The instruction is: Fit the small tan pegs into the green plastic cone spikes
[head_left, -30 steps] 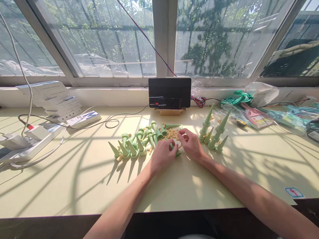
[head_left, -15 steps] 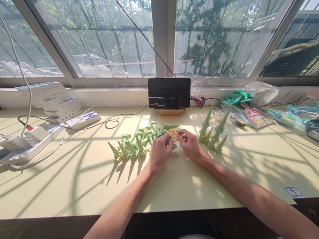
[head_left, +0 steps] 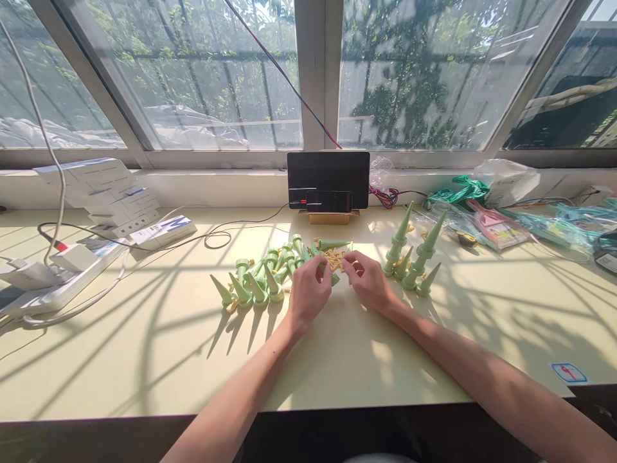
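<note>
My left hand [head_left: 310, 284] is closed, thumb against fingers, on a green plastic watering spike [head_left: 335, 280]; most of this piece is hidden behind the hand. Across a small gap, my right hand [head_left: 366, 278] is pinched, and whatever sits between its fingertips is too small to make out. Just behind both hands lies a pile of small tan pieces [head_left: 333, 258]. Left of my left hand, several green cone spikes [head_left: 258, 290] stand upright in a row, with more green parts [head_left: 272, 257] heaped behind them. Taller assembled spikes [head_left: 420, 257] stand to the right of my right hand.
A black tablet [head_left: 328, 168] with a phone [head_left: 328, 201] in front stands at the back. White boxes [head_left: 108, 193] and a power strip [head_left: 53, 289] with cables are at the left. Plastic bags [head_left: 506, 180] and a pink packet [head_left: 496, 225] lie at the back right.
My left hand has shifted very slightly, and the green spike at its fingertips has moved a little. My right hand stays almost where it was. The view has drifted slightly.
</note>
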The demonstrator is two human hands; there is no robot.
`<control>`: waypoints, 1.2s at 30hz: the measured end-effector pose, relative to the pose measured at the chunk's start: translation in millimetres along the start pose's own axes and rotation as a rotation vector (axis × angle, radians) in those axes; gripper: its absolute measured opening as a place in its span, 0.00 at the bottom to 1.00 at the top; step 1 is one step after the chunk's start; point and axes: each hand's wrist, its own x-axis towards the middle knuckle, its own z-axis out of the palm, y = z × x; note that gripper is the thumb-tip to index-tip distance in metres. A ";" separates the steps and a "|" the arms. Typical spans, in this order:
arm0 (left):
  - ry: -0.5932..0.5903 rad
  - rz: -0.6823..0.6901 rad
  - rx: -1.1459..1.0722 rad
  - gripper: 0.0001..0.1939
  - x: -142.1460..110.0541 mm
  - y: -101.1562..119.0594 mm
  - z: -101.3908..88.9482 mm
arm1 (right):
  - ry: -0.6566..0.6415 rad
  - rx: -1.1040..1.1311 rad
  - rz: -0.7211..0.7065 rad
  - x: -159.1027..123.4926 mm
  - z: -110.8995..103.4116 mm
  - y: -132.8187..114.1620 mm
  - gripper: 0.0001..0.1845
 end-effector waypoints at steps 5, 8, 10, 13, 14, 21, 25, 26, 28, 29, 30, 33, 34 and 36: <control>0.004 -0.007 -0.007 0.06 0.4 0.0 -0.6 | 0.010 -0.003 -0.004 -0.4 0.6 1.4 0.11; 0.001 -0.005 -0.007 0.06 0.3 -0.3 -0.6 | 0.010 -0.011 -0.006 0.1 1.0 2.1 0.11; -0.001 -0.002 -0.009 0.05 0.2 -0.3 -0.5 | 0.011 -0.018 -0.008 0.6 1.3 2.9 0.11; 0.001 0.004 -0.010 0.05 0.0 0.0 -0.3 | 0.014 -0.023 -0.010 1.2 1.7 4.0 0.11; 0.004 0.005 -0.009 0.05 0.0 0.0 -0.3 | 0.015 -0.024 -0.010 1.3 1.8 4.1 0.11; 0.028 -0.013 -0.003 0.05 0.7 1.3 -1.0 | 0.018 -0.020 -0.006 1.1 1.3 3.3 0.12; 0.045 -0.016 -0.005 0.06 0.9 3.0 -1.6 | 0.016 -0.016 0.002 0.9 1.2 4.2 0.12; 0.048 -0.016 -0.006 0.06 0.9 3.3 -1.6 | 0.014 -0.016 0.003 0.9 1.2 4.5 0.12; 0.051 -0.019 -0.011 0.06 0.9 3.7 -1.7 | 0.012 -0.016 0.001 1.0 1.3 4.8 0.12; 0.051 -0.022 -0.012 0.06 1.0 3.7 -1.7 | 0.011 -0.016 0.001 0.9 1.4 4.9 0.12; 0.049 -0.024 -0.012 0.06 1.0 3.7 -1.7 | 0.010 -0.017 0.001 0.9 1.5 4.9 0.12; 0.033 -0.027 -0.004 0.06 1.2 3.1 -1.6 | 0.010 -0.017 0.006 0.8 1.5 4.9 0.12; 0.028 -0.027 0.000 0.06 1.2 2.9 -1.7 | 0.011 -0.016 0.006 0.8 1.5 4.9 0.12; 0.023 -0.024 0.006 0.06 1.3 2.2 -1.7 | 0.012 -0.013 0.005 0.8 1.4 5.0 0.12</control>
